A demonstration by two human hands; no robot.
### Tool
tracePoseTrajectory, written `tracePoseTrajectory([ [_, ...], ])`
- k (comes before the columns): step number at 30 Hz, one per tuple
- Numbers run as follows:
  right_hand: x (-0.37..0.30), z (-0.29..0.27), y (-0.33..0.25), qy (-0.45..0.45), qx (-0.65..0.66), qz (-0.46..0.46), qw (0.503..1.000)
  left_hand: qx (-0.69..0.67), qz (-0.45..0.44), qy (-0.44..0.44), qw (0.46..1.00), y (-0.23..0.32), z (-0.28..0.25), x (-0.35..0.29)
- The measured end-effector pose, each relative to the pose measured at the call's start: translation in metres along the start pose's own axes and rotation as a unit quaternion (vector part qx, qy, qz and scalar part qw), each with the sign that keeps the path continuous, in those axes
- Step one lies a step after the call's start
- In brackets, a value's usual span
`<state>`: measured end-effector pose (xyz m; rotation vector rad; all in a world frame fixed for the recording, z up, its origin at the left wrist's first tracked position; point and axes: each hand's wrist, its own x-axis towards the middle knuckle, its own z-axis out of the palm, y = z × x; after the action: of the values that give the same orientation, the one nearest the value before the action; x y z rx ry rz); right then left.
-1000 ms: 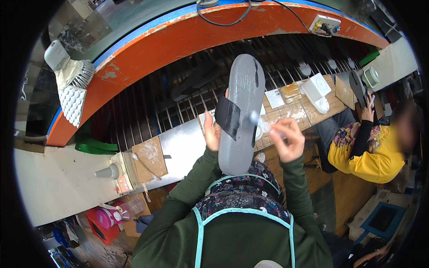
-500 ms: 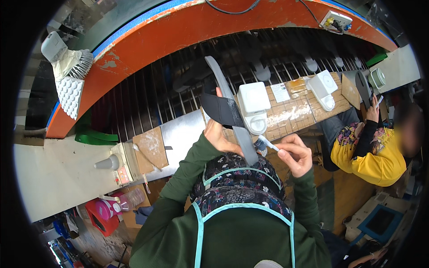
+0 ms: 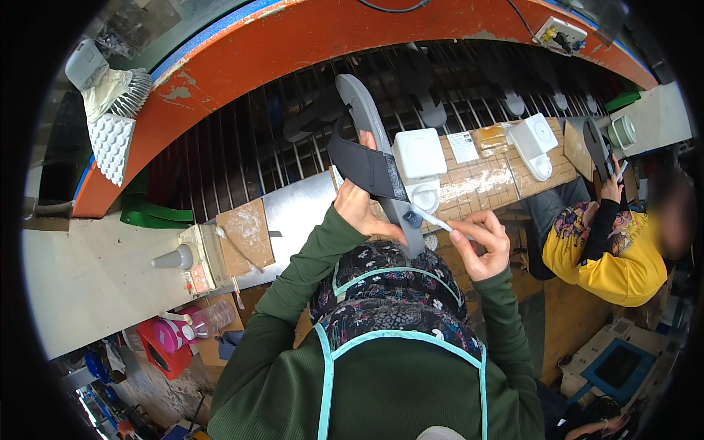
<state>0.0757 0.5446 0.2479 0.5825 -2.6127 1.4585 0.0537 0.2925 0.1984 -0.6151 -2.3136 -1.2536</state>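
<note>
Fingers and thumb of the right hand (image 3: 482, 246) are bent into a pinch on a white brush (image 3: 438, 221), its dark tip at the near part of a grey sandal (image 3: 383, 176); whether it touches is hard to tell. The left hand (image 3: 354, 209), partly curled, grips the sandal from the left by its black strap (image 3: 358, 163), holding it tilted. Just right, a white container (image 3: 420, 152) stands on taped cardboard (image 3: 477, 183), another white container (image 3: 533, 143) farther right. Beyond runs an orange panel (image 3: 301, 55). Well right, a person in yellow (image 3: 616, 246) holds a dark sole (image 3: 596, 147).
</note>
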Motion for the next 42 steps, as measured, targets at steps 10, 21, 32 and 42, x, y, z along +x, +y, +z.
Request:
tracePoseTrajectory([
  [10,0.011,0.005,-0.007,0.050,-0.129,-0.072,0.988,0.014,0.027,-0.023,0.999,-0.007,0.002,-0.001],
  [21,0.013,0.008,-0.009,0.097,-0.221,-0.126,0.962,0.039,0.067,-0.010,0.997,-0.008,0.001,0.004],
  [32,0.018,0.004,-0.003,0.081,-0.152,-0.146,0.974,-0.007,0.033,-0.038,0.999,-0.007,-0.005,0.008],
  [42,0.017,-0.004,-0.003,0.036,-0.149,-0.148,0.977,0.022,0.066,-0.013,0.997,-0.012,-0.010,0.010],
])
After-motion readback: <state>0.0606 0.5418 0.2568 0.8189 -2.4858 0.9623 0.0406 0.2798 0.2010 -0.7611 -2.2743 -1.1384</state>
